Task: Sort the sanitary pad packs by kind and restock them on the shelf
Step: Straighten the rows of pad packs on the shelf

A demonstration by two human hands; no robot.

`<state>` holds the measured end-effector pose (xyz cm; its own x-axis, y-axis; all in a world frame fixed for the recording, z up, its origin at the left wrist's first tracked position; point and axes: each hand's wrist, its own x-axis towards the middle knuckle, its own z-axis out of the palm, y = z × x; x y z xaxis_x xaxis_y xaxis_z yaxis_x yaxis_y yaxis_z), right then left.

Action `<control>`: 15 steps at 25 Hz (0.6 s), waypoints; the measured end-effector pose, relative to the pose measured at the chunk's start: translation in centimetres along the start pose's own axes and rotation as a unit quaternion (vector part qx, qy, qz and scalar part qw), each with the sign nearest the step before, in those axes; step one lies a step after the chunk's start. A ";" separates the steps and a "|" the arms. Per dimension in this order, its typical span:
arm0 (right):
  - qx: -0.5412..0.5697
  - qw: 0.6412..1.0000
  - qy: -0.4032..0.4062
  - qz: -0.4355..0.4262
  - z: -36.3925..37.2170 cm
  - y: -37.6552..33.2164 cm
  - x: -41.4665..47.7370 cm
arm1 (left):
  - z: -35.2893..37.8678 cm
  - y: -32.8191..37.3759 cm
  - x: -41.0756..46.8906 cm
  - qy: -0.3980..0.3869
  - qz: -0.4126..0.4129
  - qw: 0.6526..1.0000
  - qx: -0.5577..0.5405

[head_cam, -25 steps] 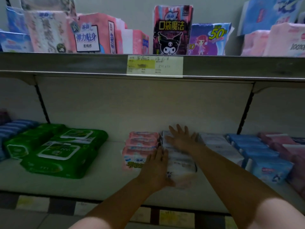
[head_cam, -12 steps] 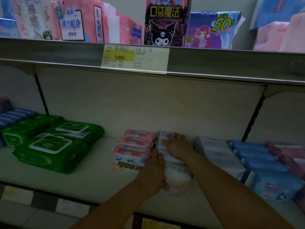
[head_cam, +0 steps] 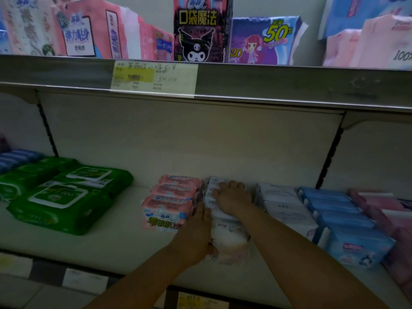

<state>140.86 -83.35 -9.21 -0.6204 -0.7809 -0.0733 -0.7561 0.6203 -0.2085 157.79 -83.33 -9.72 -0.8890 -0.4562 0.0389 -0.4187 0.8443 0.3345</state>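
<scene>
Your left hand (head_cam: 199,233) grips the white, pink-tinged pad packs (head_cam: 231,240) — your right hand (head_cam: 232,199) curls over the row's far end.

Store shelving in dim light: pale back panel (head_cam: 189,139) between dark slotted uprights (head_cam: 48,134); grey upper shelf rail (head_cam: 278,85) bearing a yellow-and-white price label (head_cam: 153,79); pale lower shelf (head_cam: 120,248); light floor tiles (head_cam: 20,295) at lower left
</scene>
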 end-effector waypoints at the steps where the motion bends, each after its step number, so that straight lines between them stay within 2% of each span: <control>1: 0.001 1.000 0.004 -0.002 0.0 0.2 -0.1 | 0.0 0.2 0.0 0.011 0.004 1.000 -0.004; 11: -0.012 1.000 0.014 -0.013 -0.1 2.1 -0.2 | 0.5 1.9 0.4 -0.004 -0.002 1.000 0.004; 15: -0.010 1.000 0.007 -0.023 0.0 2.4 0.1 | 0.1 2.6 0.3 -0.028 -0.039 0.998 0.028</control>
<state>139.03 -81.92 -9.70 -0.5879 -0.8074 -0.0498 -0.7877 0.5854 -0.1922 156.38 -81.28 -8.98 -0.8621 -0.5053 -0.0388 -0.4946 0.8222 0.2817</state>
